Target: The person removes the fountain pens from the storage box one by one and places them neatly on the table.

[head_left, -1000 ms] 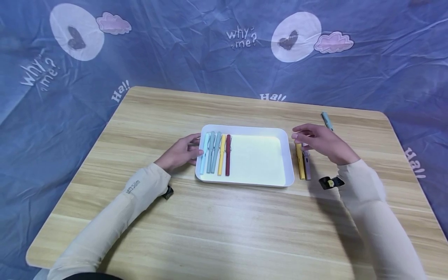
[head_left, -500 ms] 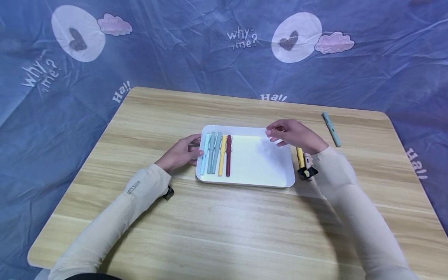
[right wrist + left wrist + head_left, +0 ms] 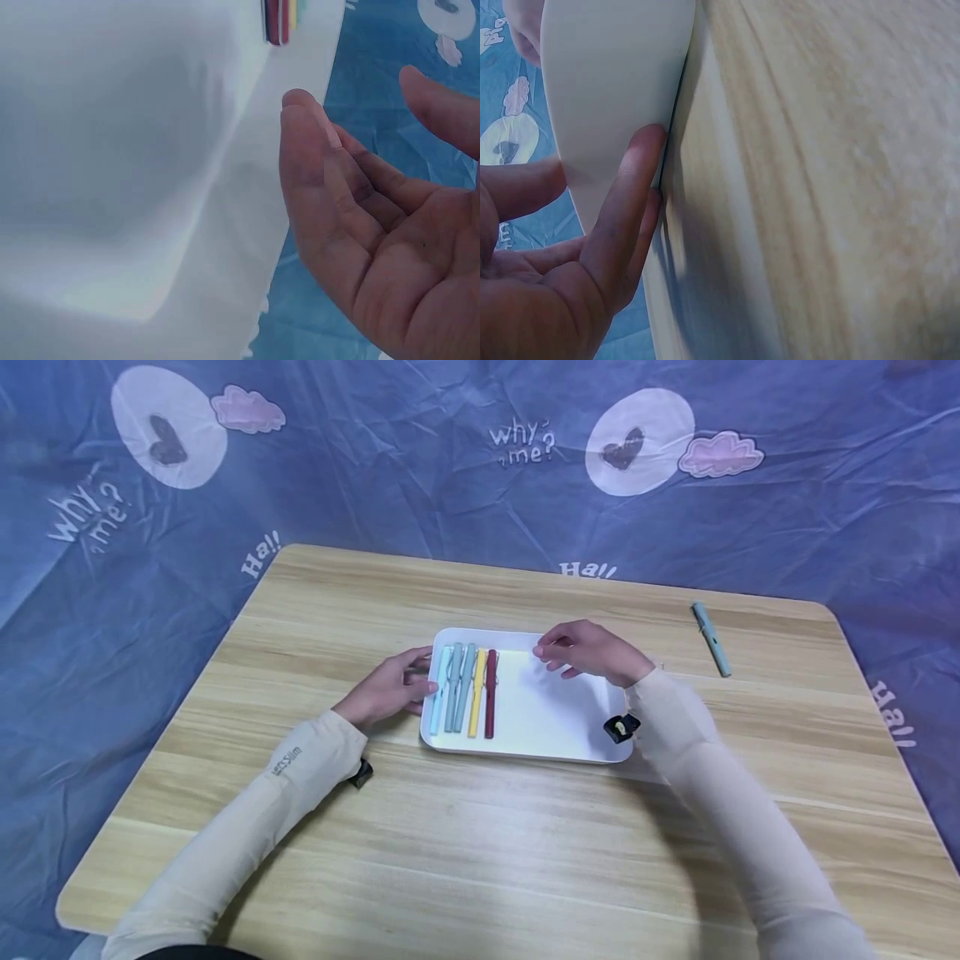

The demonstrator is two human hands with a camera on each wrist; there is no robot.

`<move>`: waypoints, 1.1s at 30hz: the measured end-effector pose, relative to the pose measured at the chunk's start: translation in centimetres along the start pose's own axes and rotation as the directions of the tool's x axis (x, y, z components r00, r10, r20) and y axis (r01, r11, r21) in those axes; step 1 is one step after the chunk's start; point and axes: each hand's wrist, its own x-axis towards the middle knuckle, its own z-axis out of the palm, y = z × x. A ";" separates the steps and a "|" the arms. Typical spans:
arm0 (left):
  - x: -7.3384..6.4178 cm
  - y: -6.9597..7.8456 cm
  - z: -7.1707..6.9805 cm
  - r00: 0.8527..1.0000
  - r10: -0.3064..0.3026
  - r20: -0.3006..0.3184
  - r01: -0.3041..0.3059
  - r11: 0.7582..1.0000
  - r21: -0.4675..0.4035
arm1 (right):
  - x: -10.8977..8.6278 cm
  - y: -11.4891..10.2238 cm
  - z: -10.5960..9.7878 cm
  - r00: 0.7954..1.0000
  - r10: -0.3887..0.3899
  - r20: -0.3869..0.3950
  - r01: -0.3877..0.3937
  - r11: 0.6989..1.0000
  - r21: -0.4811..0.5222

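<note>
A white tray (image 3: 536, 727) lies on the table with several clipped pens in a row at its left: a light blue pen (image 3: 439, 693), two grey-blue pens, a yellow pen (image 3: 476, 693) and a dark red pen (image 3: 491, 693). My left hand (image 3: 386, 687) holds the tray's left side, thumb at the rim and fingers against the outer wall (image 3: 622, 75) in the left wrist view. Over the tray's right half hovers my right hand (image 3: 592, 652). In the right wrist view its thumb (image 3: 435, 105) stands apart from loosely bent fingers (image 3: 304, 165), with nothing between them.
Another grey-blue pen (image 3: 711, 639) lies slanted on the wooden table (image 3: 480, 843), right of the tray and towards the back. Behind the table's far edge hangs a blue printed cloth (image 3: 420, 468). Small black wrist mounts (image 3: 621, 728) sit at both sleeves.
My right hand has moved left from beside the loose pens to above the tray. Its forearm now hides the yellow and purple pens right of the tray. My left hand stays put.
</note>
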 end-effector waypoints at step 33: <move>0.0 -0.2 -0.2 1.000 0.009 0.012 -0.009 1.000 -0.015 | 4.5 -1.5 6.5 0.994 0.078 -0.074 -0.099 0.934 -0.344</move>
